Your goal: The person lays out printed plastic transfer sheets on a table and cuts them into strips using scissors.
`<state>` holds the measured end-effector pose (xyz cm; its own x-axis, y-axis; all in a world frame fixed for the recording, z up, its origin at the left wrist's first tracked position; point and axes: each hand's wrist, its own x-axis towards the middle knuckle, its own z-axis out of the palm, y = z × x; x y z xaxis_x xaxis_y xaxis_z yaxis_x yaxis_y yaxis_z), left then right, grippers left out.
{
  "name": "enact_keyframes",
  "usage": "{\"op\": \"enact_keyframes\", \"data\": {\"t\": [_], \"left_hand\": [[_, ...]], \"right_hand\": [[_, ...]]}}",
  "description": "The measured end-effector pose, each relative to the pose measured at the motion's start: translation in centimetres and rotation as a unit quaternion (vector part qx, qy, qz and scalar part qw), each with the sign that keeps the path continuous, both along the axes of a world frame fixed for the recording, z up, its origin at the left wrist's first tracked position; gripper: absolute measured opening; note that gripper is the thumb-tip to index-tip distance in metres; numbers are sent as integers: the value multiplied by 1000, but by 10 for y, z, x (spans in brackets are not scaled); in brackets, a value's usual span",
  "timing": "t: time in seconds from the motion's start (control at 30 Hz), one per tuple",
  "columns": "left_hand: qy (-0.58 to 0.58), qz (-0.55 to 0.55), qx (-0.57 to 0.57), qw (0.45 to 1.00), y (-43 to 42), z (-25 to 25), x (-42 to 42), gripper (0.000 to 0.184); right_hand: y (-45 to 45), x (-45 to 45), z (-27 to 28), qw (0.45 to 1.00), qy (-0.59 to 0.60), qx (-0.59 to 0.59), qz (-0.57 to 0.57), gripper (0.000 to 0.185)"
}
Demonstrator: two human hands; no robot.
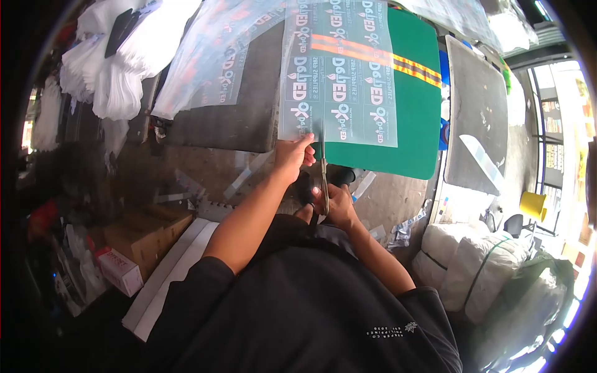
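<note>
A translucent printed sheet [339,87] with repeated lettering lies over a green board [415,118], its near edge toward me. My left hand [297,156] pinches the sheet's near left corner between thumb and fingers. In my right hand [334,204] are metal scissors [324,174], held by the handles. Their blades point away from me and reach the sheet's near edge, just right of my left hand. An orange and yellow striped band [418,69] crosses the board, partly beneath the sheet.
A dark padded surface [249,124] adjoins the board on the left, with more film [217,84] on it. White plastic bundles [115,74] hang at upper left. Cardboard boxes [146,233] stand at lower left, wrapped white bales [479,261] at lower right. Scraps litter the floor.
</note>
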<state>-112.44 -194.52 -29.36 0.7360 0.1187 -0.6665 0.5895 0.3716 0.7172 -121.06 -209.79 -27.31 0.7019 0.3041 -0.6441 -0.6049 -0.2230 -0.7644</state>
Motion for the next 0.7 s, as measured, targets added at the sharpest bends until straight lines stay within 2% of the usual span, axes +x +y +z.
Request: {"op": "enact_keyframes", "data": {"t": [0.1,0.17,0.3,0.37,0.7], "left_hand": [[-6,4,0,1000,-1,-3,-1,24],[-14,7,-1,1000,-1,-3,-1,23],[-11,-13,-10,1000,3,2,-2,20],[-16,-19,-17,1000,4,0,-5,20],[-18,-2,-56,998,8,1,-13,17]], "right_hand": [[0,-4,-3,997,-60,-53,-6,48],[-3,-3,2,999,6,4,-33,48],[-4,7,5,997,43,37,-60,44],[0,19,4,986,79,88,-113,43],[9,39,4,992,61,62,-90,43]]}}
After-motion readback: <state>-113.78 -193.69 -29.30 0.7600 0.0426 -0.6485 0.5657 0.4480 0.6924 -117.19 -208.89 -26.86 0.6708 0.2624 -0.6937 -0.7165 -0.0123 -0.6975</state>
